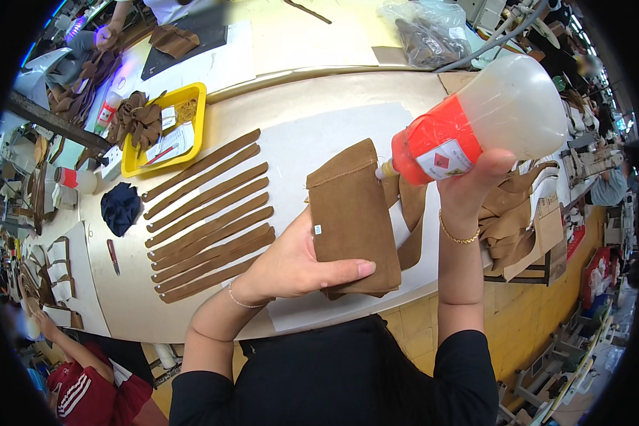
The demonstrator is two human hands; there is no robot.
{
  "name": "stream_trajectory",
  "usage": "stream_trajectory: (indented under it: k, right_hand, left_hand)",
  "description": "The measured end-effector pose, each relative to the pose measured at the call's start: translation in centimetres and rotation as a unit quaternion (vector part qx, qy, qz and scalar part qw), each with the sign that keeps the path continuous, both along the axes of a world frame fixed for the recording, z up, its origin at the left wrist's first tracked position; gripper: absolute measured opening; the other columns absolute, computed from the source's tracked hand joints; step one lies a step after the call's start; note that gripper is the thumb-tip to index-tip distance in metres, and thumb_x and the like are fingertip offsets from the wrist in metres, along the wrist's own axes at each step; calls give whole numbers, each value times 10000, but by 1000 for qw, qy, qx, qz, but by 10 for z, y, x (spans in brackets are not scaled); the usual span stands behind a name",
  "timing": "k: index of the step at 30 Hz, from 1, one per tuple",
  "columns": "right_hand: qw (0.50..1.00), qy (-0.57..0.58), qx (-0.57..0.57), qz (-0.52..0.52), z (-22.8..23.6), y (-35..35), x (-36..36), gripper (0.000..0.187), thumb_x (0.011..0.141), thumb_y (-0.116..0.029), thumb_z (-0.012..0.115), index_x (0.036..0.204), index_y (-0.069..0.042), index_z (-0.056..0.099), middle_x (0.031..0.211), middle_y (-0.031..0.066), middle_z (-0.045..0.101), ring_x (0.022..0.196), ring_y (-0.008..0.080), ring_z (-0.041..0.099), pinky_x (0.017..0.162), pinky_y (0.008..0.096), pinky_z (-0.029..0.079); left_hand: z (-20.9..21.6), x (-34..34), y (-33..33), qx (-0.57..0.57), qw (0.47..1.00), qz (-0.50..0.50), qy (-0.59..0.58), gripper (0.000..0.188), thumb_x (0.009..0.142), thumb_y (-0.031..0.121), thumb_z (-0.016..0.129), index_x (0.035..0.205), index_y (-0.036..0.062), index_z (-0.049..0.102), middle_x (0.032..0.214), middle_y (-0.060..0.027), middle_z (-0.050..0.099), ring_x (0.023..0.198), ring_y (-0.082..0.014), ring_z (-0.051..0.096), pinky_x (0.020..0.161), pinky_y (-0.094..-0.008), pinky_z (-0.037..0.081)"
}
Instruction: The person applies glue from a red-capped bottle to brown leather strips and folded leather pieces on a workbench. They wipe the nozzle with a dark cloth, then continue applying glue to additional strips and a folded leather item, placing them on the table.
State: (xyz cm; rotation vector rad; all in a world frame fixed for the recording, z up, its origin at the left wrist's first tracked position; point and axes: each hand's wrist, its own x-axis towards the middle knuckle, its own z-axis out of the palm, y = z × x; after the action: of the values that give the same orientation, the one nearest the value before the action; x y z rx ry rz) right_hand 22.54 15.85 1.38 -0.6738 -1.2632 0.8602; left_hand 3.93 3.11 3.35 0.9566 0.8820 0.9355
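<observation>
My left hand (309,259) grips a stack of brown suede-like leather pieces (351,220), its thumb flat on the top piece. A stitched seam crosses that piece near its upper end, and a small white tag sits at its left edge. In my right hand (472,181) is a translucent squeeze bottle (522,106) with a red lower part and a label, tilted nozzle-down. The nozzle (385,170) is at the right edge of the stack, close to the seam; whether it touches is hard to tell. More curved brown pieces (412,220) lie behind the stack.
Several brown strips (209,213) lie side by side on the table's left. Beyond them are a yellow tray (201,117) with scraps, a dark blue cloth (121,209) and a small knife (113,257). Brown pieces (508,227) pile up at right. Other people work at far left and lower left.
</observation>
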Motion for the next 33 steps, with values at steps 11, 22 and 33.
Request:
stream_trajectory:
  k: [11,22,33]
  right_hand:
    - [1000,10,17,-24,-8,3,-1,895,766,-751,534,1274,-23,418,1144,85,580,1033,188,607,872,352,526]
    - [999,-6,6,-34,-8,2,0,869,779,-732,541,1289,-40,411,1202,57,548,1055,160,588,880,342,521]
    - [999,-22,33,12,1,-3,-1,899,765,-749,522,1282,-22,411,1160,61,548,1022,154,584,854,331,519]
  left_hand:
    - [1,1,-1,-14,1000,6,-10,739,774,93,763,1368,4,333,1218,-102,530,1138,-170,529,958,-328,443]
    - [1,3,-2,-20,1000,10,-8,733,773,85,763,1363,7,334,1193,-93,539,1108,-161,545,927,-321,464]
    - [1,3,-2,-10,1000,12,-2,690,776,66,757,1339,4,364,1179,-86,554,1088,-150,553,912,-308,466]
